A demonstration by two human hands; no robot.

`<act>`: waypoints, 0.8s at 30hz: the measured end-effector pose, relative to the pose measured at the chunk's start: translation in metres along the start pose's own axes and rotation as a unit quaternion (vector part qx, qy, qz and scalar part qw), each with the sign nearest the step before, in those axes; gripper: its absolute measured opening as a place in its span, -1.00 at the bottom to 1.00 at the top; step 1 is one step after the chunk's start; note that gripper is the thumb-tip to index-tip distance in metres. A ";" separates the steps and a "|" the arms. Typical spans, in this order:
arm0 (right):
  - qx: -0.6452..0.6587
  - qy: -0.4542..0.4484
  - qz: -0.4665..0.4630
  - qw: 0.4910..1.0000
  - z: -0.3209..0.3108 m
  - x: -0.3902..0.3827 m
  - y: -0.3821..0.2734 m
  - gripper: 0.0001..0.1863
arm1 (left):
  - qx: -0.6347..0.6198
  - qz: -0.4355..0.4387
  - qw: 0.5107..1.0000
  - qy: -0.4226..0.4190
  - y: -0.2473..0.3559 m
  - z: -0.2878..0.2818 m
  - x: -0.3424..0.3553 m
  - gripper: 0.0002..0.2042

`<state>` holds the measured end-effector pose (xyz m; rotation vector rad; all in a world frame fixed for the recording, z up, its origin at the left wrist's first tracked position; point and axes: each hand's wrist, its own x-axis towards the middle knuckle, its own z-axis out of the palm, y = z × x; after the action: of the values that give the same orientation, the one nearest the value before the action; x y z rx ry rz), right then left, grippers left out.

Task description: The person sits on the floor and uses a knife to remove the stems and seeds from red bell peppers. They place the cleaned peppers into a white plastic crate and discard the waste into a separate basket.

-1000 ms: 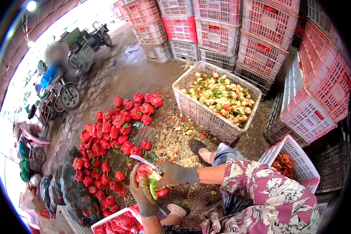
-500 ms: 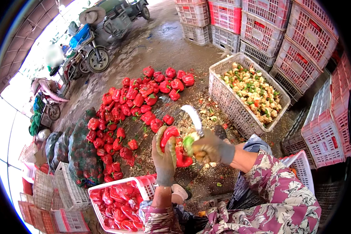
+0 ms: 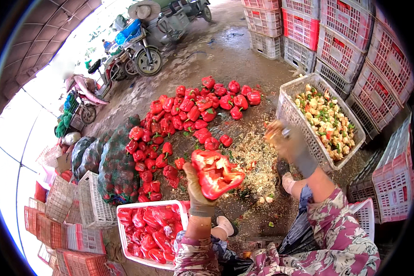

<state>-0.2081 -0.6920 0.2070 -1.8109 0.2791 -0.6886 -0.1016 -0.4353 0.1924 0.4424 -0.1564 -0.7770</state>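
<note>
My left hand (image 3: 198,198), in a soiled glove, is closed round a cut-open, hollow red pepper (image 3: 217,171). My gloved right hand (image 3: 290,145) is blurred, raised beside the crate of cut pepper cores (image 3: 284,97), closed on a knife (image 3: 285,132) that shows only as a smeared bit of metal. A heap of whole red peppers (image 3: 186,106) lies on the floor beyond my hands, with scattered seeds (image 3: 250,152) to its right. A white-rimmed basket (image 3: 185,211) of cut red peppers stands by my left forearm.
Filled green mesh sacks (image 3: 117,165) and crates (image 3: 96,202) lie at the left. Tall stacks of crates (image 3: 340,46) stand at the back right and right (image 3: 395,179). Motorcycles and tricycles (image 3: 147,60) are parked at the back left. My feet (image 3: 223,225) are below my hands.
My hands have moved apart. The green core has left the pepper, now opened in my left hand. My right hand has swung up and right toward the core crate. The view has shifted.
</note>
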 end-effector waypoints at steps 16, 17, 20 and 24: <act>0.265 -0.116 0.277 0.916 0.147 -0.069 -0.031 -0.62 | 0.144 0.302 0.926 0.175 0.023 -0.003 -0.017 -0.58; 0.278 -0.127 0.285 0.908 0.154 -0.066 -0.037 -0.63 | 0.125 0.308 0.921 0.202 0.030 -0.006 -0.019 -0.57; 0.250 -0.180 0.317 0.897 0.177 -0.062 -0.053 -0.66 | 0.061 0.317 0.904 0.282 0.057 -0.015 -0.038 -0.55; 0.216 -0.199 0.292 0.910 0.180 -0.045 -0.030 -0.59 | 0.087 0.398 0.875 0.260 0.118 -0.056 -0.098 -0.71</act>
<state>-0.1442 -0.5174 0.1831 -1.2994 0.3404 0.0517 -0.0786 -0.2736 0.1968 0.6804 0.1011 0.1870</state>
